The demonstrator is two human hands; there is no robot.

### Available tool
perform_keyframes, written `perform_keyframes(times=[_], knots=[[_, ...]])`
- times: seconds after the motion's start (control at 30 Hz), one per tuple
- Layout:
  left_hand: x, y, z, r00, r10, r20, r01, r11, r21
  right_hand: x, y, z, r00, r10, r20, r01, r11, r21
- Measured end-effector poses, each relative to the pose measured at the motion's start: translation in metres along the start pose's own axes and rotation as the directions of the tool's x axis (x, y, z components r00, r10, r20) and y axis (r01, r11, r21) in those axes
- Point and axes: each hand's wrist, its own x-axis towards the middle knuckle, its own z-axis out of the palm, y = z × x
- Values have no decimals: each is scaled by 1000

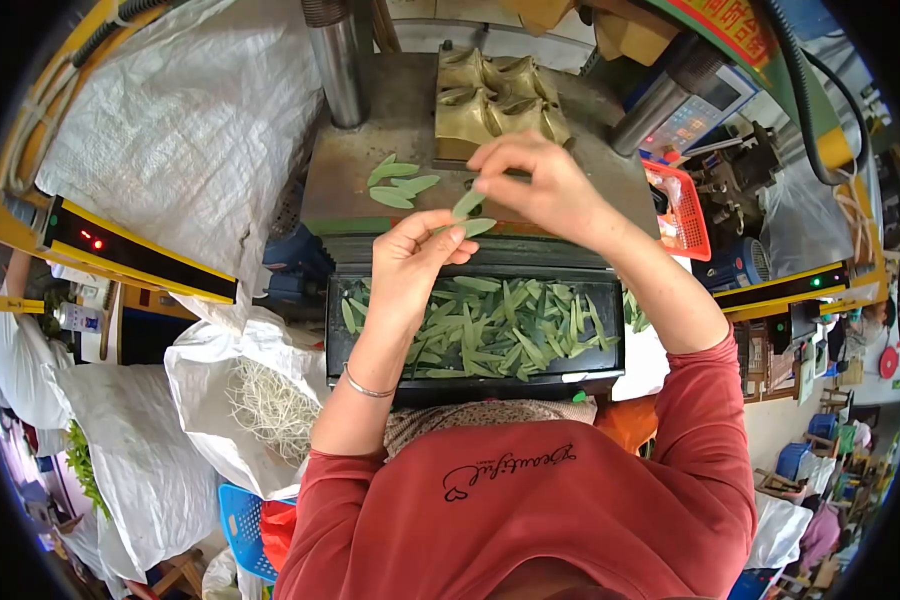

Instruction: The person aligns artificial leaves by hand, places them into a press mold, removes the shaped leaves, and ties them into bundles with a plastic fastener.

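My left hand (pixel 410 250) is closed, pinching a green artificial leaf (pixel 478 227) between thumb and fingers. Just above it, my right hand (pixel 535 180) pinches another slim green leaf (pixel 467 204) whose tip points down to the left. Both leaves are close together over the press table's front edge. Left of them, several loose leaves (pixel 392 196) lie on the metal press table (pixel 350 170). Behind my right hand stands a brass mold (pixel 470 125) with curved shapes. Below my hands a black tray (pixel 615 345) holds a heap of green leaves (pixel 515 325).
Steel columns (pixel 342 75) rise at both sides of the press table. Yellow-black sensor bars (pixel 140 255) flank the workspace. A red basket (pixel 692 215) sits right of the table. At lower left are a white sack (pixel 200 365) with pale strands and a blue basket (pixel 240 530).
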Motion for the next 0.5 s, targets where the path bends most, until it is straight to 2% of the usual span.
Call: perform_keyframes(times=[0.03, 0.1, 0.17, 0.2, 0.27, 0.3, 0.43, 0.47, 0.5], knots=[[-1, -1, 0, 1000, 2, -14, -2, 1000, 3, 4, 5, -7, 1000, -10, -4, 10, 1000, -1], [-3, -3, 0, 999, -2, -41, 2, 1000, 10, 13, 20, -24, 957, 197, -213, -166, 974, 156], [-1, -1, 1, 999, -9, -40, 9, 1000, 0, 32, 37, -45, 868, 373, -328, -378, 924, 49], [1, 0, 0, 999, -20, -43, 19, 1000, -14, 41, 52, -52, 868, 372, -330, -377, 925, 50], [7, 1, -2, 998, -43, -49, 41, 998, -44, 58, 86, -60, 793, 442, -418, -453, 888, 80], [10, 1, -3, 998, -42, -48, 40, 998, -43, 67, 100, -63, 793, 442, -419, -452, 888, 80], [21, -4, -10, 995, -98, -15, 97, 995, -26, 95, 144, -66, 887, 321, -333, -401, 892, -210], [24, -5, -11, 995, -100, -17, 100, 995, -26, 99, 147, -64, 887, 323, -332, -402, 891, -209], [25, -6, -12, 995, -99, -32, 98, 995, -23, 104, 150, -62, 882, 331, -334, -431, 854, -291]])
